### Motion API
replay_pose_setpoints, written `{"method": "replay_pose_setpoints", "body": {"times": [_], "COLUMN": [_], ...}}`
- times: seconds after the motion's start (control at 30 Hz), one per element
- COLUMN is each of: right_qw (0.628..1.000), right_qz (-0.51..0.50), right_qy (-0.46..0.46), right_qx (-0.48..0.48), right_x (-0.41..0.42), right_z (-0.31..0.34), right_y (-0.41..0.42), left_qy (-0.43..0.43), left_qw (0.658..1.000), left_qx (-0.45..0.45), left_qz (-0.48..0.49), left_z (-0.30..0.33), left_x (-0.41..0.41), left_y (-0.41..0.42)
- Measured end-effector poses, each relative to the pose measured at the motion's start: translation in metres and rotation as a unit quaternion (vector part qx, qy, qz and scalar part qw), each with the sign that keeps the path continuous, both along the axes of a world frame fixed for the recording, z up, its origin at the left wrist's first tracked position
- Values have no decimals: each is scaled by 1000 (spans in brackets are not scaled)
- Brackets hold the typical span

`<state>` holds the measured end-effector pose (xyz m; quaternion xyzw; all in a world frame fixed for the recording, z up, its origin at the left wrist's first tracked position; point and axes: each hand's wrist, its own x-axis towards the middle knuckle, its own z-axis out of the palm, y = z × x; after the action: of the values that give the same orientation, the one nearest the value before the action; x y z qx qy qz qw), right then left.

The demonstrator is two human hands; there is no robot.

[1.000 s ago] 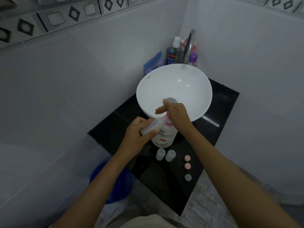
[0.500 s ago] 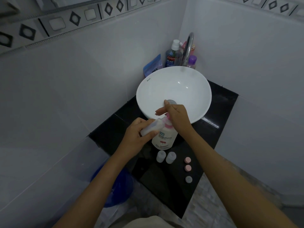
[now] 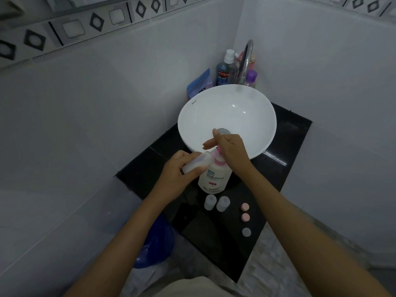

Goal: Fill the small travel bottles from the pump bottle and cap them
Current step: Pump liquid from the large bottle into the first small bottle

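Nearest the camera, on the black surface [image 3: 216, 249], a grey cap [image 3: 246, 232] lies by the right edge; two pink caps [image 3: 245, 212] lie just beyond it in a short row, all three apart from one another. Left of the caps stand two small travel bottles [image 3: 216, 203], upright, uncapped, side by side and nearly touching. A blue bucket [image 3: 157, 243] sits on the floor below the surface's left edge.

Just beyond the pair stands the white pump bottle [image 3: 214, 179], upright, pink collar at the neck, label reading "Shokubutsu". The left hand [image 3: 179, 174] grips a third travel bottle [image 3: 196, 163] — fingers curled round its body, bottle tilted, mouth up against the pink nozzle. The right hand [image 3: 230, 150] rests on the pump head, palm over it, fingers mostly straight and pointing left; the pump head itself is largely hidden beneath.

Behind the hands, the white basin [image 3: 252, 116] sits on the surface, drain partly covered by the right hand. A chrome tap [image 3: 246, 61] arches over its far rim. In the corner — a Colgate Plax mouthwash bottle [image 3: 225, 71], a purple-capped bottle [image 3: 251, 79], a blue tube [image 3: 200, 84].
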<state>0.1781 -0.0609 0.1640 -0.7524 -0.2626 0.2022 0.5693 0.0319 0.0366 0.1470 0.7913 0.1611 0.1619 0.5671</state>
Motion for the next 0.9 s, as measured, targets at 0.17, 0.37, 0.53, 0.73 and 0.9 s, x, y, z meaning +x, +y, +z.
{"method": "replay_pose_setpoints", "body": {"times": [0.17, 0.37, 0.53, 0.73, 0.9], "right_qw": [1000, 999, 1000, 999, 999], "right_qz": [-16, -5, -8, -21, -15], "right_qy": [9, 3, -19, 2, 17], "right_qx": [-15, -39, -12, -24, -35], "right_x": [-1, -2, -2, -3, -4], "right_z": [-7, -8, 1, -7, -8], "right_y": [0, -2, -1, -1, -2], "left_qy": [12, 23, 4, 20, 23], "left_qw": [1000, 1000, 1000, 1000, 1000], "left_qx": [-2, 8, 25, 18, 4], "left_qz": [-2, -5, -8, -12, -10], "left_z": [-2, -6, 2, -3, -5], "left_x": [2, 1, -1, 2, 0], "left_y": [0, -1, 3, 2, 0]}}
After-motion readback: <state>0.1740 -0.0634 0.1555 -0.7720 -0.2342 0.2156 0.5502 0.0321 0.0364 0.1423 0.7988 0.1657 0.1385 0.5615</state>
